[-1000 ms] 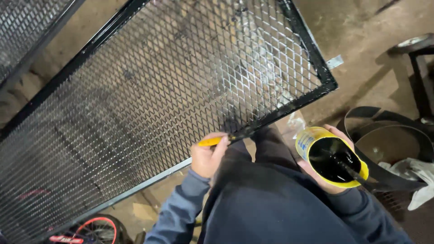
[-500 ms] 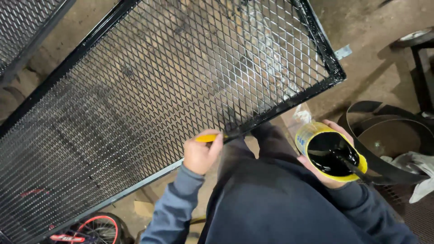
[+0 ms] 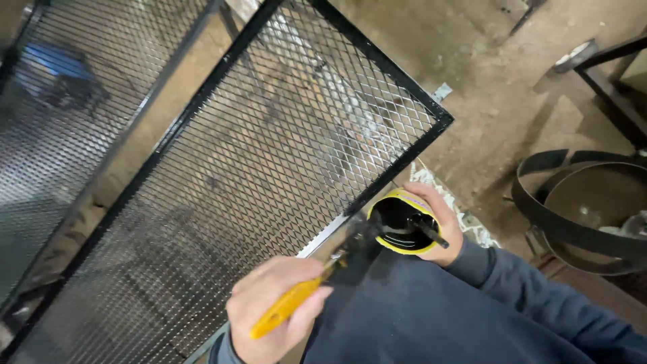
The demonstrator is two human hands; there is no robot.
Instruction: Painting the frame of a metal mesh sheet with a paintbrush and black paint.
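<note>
Left hand [image 3: 273, 307] fisted around yellow-handled brush [image 3: 296, 300], bristles at yellow can [image 3: 402, 222] of glossy black paint, right hand [image 3: 438, 226] cupping can, black diamond-mesh panel [image 3: 256, 168] alongside

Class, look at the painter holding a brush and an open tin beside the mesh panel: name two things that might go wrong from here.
1. The open tin of black paint in the right hand sits tilted over the dark sleeve; it may spill.
2. The loaded yellow-handled brush in the left hand could drip onto clothing.
</note>
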